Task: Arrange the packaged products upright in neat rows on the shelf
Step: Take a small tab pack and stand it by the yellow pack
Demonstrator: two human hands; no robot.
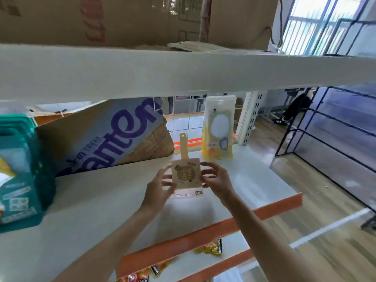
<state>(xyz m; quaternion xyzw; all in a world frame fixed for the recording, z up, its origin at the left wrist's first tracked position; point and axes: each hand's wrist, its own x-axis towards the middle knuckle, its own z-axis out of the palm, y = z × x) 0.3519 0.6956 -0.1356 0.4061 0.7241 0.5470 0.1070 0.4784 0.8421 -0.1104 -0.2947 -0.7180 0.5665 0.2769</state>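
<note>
Two-hand grip (186, 180) on beige packet (186, 175)

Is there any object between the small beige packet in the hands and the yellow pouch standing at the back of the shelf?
Nothing visible: bare shelf lies between the beige packet and the yellow pouch.

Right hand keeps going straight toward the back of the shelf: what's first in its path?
Likely the yellow pouch standing upright at the back; the right hand points roughly at its base. Depth is unclear, so it may pass just left.
</note>
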